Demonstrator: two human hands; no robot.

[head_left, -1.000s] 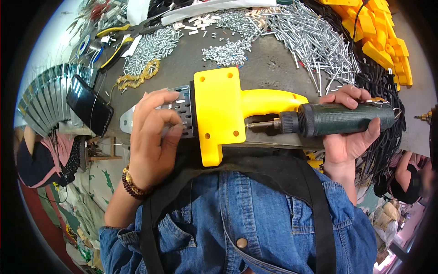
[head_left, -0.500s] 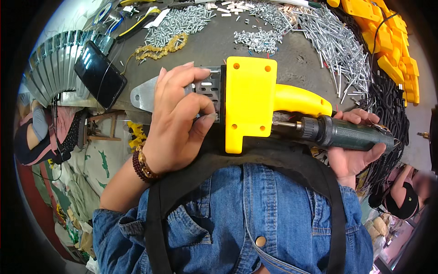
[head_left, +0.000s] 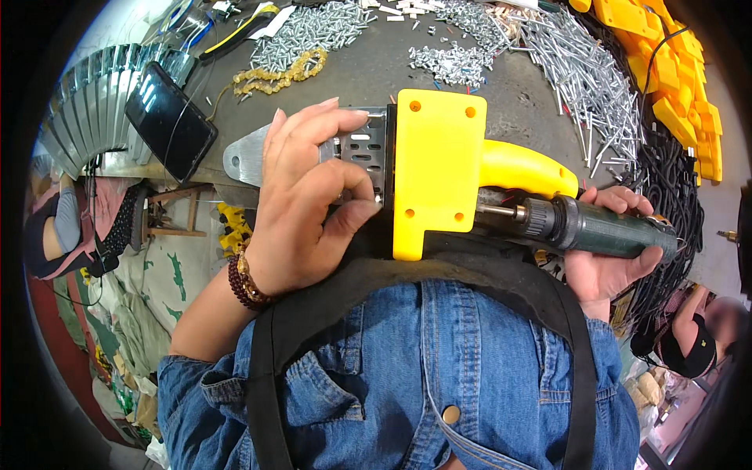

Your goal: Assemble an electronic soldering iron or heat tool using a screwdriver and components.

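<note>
Head view: a yellow plastic tool housing (head_left: 437,168) with a perforated metal plate is pressed against the grey workbench (head_left: 517,86) edge by the left hand (head_left: 301,207), fingers curled closed over the plate. A dark green power screwdriver (head_left: 599,227) is gripped tightly in the right hand (head_left: 607,262), its bit set against the housing's right side. Heaps of loose screws (head_left: 313,31) are spread across the bench beyond.

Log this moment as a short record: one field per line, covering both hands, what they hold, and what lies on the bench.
left hand: clamped over the perforated metal plate of the yellow tool body
right hand: gripping the dark green power screwdriver
screwdriver bit: pointing at the yellow body's side, contact hidden
bench: grey, carrying loose screws and long nails
bench left: black phone, yellowish bead chain
bench right: stacked yellow parts, black cords
</note>
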